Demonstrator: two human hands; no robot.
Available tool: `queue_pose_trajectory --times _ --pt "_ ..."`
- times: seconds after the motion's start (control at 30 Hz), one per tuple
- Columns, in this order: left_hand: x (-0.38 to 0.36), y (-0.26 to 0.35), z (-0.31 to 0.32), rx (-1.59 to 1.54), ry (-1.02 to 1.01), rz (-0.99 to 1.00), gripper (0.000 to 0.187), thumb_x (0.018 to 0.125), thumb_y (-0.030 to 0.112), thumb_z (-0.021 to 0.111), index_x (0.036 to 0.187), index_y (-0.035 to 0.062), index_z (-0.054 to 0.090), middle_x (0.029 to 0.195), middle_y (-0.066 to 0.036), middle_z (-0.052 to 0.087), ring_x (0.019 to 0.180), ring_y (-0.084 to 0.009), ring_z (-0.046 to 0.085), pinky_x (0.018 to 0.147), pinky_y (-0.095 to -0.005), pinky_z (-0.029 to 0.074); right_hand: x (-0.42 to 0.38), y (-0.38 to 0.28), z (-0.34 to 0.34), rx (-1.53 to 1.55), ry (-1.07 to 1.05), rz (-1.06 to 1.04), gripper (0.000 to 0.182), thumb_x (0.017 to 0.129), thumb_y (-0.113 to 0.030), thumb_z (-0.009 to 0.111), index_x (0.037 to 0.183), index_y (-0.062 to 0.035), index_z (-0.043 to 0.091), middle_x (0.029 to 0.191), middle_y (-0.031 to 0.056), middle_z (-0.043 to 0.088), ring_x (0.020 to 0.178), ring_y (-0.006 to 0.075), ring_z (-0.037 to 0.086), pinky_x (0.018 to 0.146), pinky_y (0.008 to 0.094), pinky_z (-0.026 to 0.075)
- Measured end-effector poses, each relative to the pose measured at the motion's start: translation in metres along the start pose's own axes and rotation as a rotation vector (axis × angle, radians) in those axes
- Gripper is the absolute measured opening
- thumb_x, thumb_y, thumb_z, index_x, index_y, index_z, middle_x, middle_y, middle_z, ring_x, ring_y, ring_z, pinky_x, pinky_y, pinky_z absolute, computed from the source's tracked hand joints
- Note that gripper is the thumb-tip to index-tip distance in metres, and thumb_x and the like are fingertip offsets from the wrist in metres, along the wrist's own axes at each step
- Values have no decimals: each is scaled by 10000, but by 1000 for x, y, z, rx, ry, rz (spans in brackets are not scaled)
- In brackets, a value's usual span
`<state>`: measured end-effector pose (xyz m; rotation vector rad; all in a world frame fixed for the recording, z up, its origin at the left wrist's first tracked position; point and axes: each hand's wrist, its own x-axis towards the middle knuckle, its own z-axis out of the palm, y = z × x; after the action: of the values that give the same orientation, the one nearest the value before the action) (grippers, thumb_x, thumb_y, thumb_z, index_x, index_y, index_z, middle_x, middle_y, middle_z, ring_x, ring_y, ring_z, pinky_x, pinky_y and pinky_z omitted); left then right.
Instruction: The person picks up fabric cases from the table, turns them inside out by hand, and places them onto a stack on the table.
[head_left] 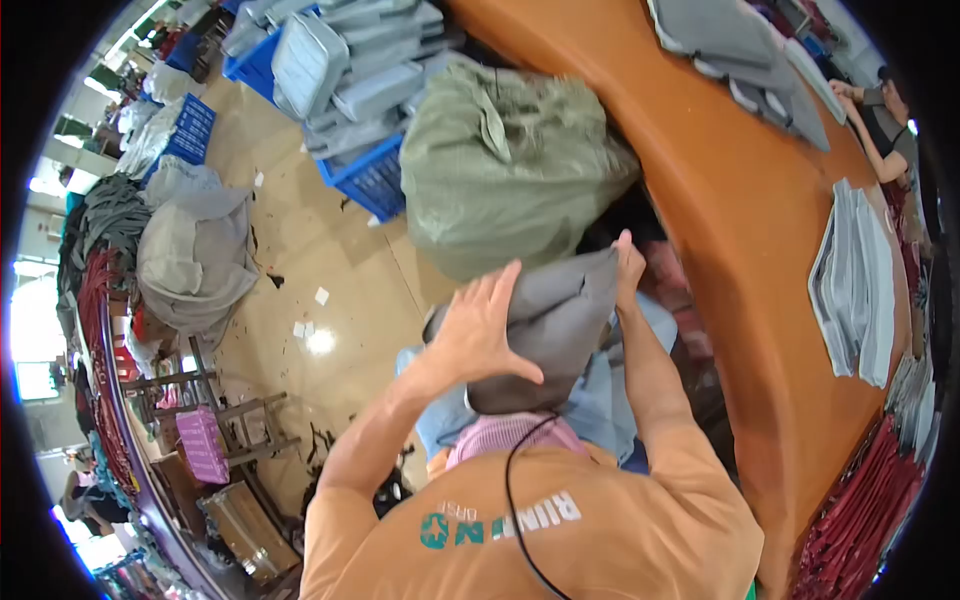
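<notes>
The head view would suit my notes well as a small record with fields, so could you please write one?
View: head
Holding: right hand, at the upper right corner of the grey fabric
Open: left hand, spread wide over the same fabric; contact unclear
Beyond the hands: bulky olive-green sack
Left of the sack: blue crate, heaped with grey pieces
Right side: orange table, bearing a light grey stack
Floor: tan, with scattered scraps

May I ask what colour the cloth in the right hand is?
The cloth is grey, clearest in the head view.
</notes>
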<state>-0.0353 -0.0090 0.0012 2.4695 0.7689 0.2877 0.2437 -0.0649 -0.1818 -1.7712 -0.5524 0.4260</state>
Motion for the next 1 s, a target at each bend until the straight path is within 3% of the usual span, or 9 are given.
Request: queue_pose_trajectory --times 0.17,0.27,0.3,0.37,0.5,0.6,0.67,0.83,1.0 --pt "-15 13 -15 -128 -96 -121 1036 528 354 879 1364 17 370 1261 -174 523 1118 -320 528 995 -401 391 -7 -59 -21 -335 25 -311 420 967 -348 481 852 17 655 735 96 638 634 207 523 651 278 446" --pt "-2 39 -57 29 -13 94 976 556 349 865 1328 3 378 1186 -162 557 1048 -311 561 954 -397 409 -26 -173 -46 103 -294 -522 434 959 -355 492 838 31 649 724 84 624 651 198 535 637 270 433" --pt "0 45 -61 81 4 169 956 566 347 860 1316 -2 381 1161 -158 568 1025 -308 571 940 -396 415 -30 -186 -52 251 -394 -578 438 957 -357 496 833 35 647 720 80 619 657 195 540 632 268 429" --pt "8 46 -49 108 39 231 948 565 344 862 1318 13 390 1145 -155 580 1011 -310 579 925 -397 426 -26 -170 -71 143 -601 -650 403 963 -319 452 856 -2 677 796 77 659 612 205 545 646 282 439" --pt "12 34 0 175 141 333 926 565 336 868 1323 56 416 1095 -148 616 970 -319 604 882 -400 459 -36 -31 -61 104 -340 -559 340 953 -236 468 829 12 664 783 98 653 600 220 545 629 296 438" --pt "0 23 27 142 17 136 870 581 327 862 1298 63 445 1091 -129 620 962 -309 605 875 -396 457 -23 54 -44 -300 -163 -750 296 937 -170 480 782 18 647 723 100 635 580 224 528 598 309 427" --pt "-17 12 44 129 -57 77 852 586 324 860 1289 65 455 1089 -123 622 960 -306 606 872 -394 457 -44 64 -48 -439 -91 -775 284 931 -148 484 766 20 641 703 101 629 574 225 522 588 313 423" --pt "-37 -38 69 -73 -193 -299 802 603 324 853 1264 60 483 1072 -107 629 942 -303 607 874 -397 457 -64 -15 -50 -280 -80 -572 206 907 -93 497 809 32 630 691 113 626 549 238 515 569 327 429" --pt "-1 -38 57 -55 175 179 734 584 353 863 1183 59 556 1000 -98 661 871 -277 637 811 -360 489 -72 -16 -73 -180 -18 -464 215 921 -103 461 892 22 634 818 130 653 639 257 549 632 333 443"
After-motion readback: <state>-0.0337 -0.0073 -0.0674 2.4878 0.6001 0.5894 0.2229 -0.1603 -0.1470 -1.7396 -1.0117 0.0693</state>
